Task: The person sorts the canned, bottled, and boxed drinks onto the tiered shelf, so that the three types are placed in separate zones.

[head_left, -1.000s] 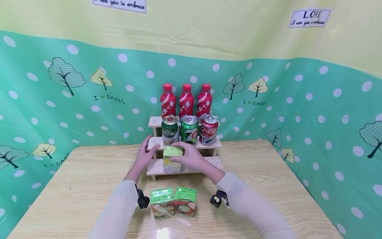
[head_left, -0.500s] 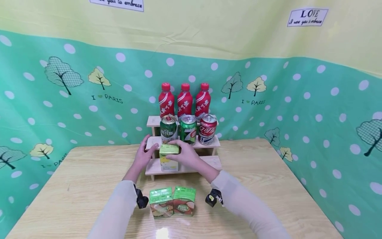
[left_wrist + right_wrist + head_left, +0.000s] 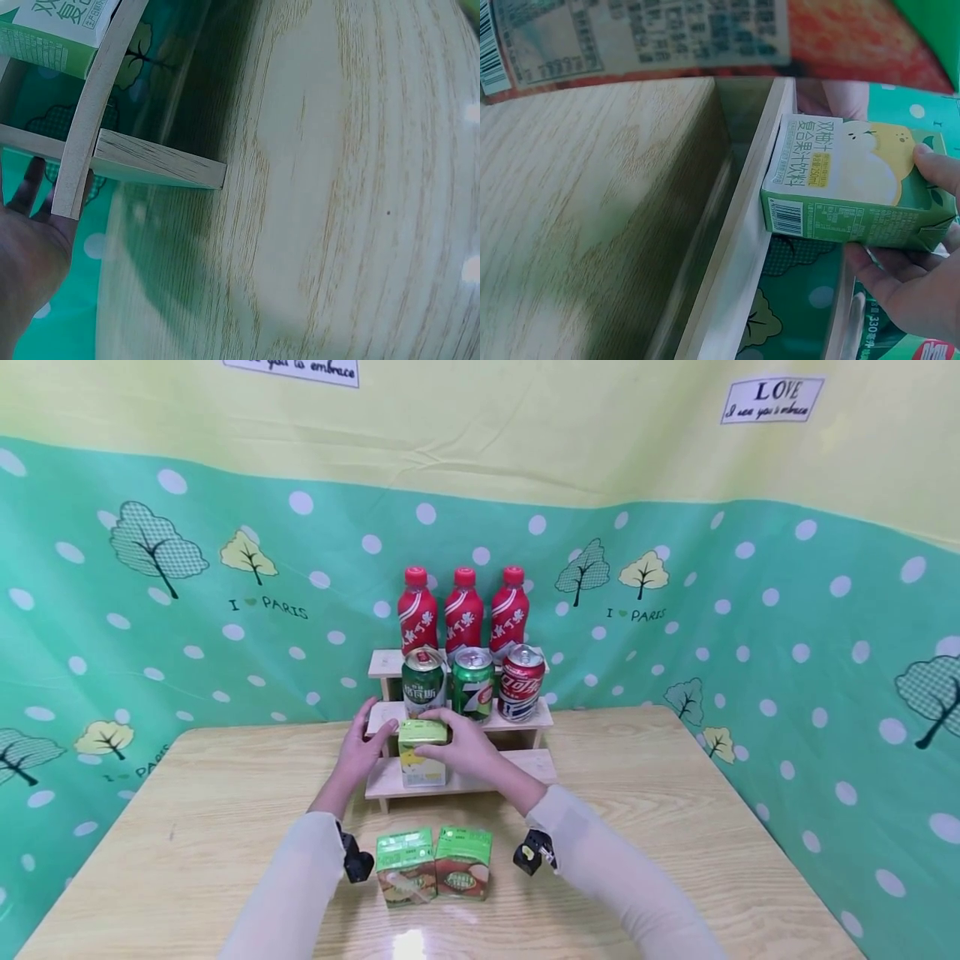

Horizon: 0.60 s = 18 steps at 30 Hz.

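A green-and-yellow juice box (image 3: 423, 768) stands upright on the left part of the lowest board of a three-tier wooden rack (image 3: 528, 766). My right hand (image 3: 471, 752) grips it from the right, thumb on the printed front and fingers round the side, as the right wrist view shows. Beside the rack's left end is my left hand (image 3: 357, 758), thumb and fingers spread, near the ends of the boards. In the left wrist view, fingers (image 3: 28, 187) reach behind the board; whether they touch the wood I cannot tell.
Two juice boxes, one left (image 3: 407, 868) and one right (image 3: 462, 864), stand side by side on the table (image 3: 225, 827) before the rack. Three cans, including a green one (image 3: 473, 685), fill the middle tier. Red-capped bottles (image 3: 463, 614) stand on top. A patterned curtain (image 3: 315, 552) hangs behind.
The juice box has shifted slightly left on the lowest board, with the right hand holding it. The left hand stays at the rack's left end. The head view has turned a little.
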Motion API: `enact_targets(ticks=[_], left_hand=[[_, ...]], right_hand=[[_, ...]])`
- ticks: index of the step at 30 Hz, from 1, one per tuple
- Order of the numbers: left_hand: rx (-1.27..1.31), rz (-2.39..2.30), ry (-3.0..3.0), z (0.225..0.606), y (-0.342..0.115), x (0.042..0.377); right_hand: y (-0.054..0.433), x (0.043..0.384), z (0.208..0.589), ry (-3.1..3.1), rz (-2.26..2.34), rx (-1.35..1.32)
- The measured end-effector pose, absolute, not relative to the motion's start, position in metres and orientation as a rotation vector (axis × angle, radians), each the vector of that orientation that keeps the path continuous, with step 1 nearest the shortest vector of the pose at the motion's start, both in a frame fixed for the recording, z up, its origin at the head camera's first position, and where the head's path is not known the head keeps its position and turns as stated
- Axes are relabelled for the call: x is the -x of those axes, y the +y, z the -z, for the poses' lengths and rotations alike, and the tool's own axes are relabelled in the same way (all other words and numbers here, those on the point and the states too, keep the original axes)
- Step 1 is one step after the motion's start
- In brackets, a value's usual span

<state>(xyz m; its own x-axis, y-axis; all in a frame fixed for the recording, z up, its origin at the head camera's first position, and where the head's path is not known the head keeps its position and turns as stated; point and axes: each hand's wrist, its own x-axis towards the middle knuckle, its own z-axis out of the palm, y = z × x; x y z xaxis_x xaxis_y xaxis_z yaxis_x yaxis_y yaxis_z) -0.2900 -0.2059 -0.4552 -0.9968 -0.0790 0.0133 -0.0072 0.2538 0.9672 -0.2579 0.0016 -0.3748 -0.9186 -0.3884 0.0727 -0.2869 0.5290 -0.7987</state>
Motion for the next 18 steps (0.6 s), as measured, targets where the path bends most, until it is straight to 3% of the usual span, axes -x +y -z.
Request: enact_targets(ticks=[18], left_hand=[[-0.084,1.896,-2.423,0.454,-0.205,0.290]], right_hand=[[0.014,0.246,0.377,2.704,1.417,0.630]])
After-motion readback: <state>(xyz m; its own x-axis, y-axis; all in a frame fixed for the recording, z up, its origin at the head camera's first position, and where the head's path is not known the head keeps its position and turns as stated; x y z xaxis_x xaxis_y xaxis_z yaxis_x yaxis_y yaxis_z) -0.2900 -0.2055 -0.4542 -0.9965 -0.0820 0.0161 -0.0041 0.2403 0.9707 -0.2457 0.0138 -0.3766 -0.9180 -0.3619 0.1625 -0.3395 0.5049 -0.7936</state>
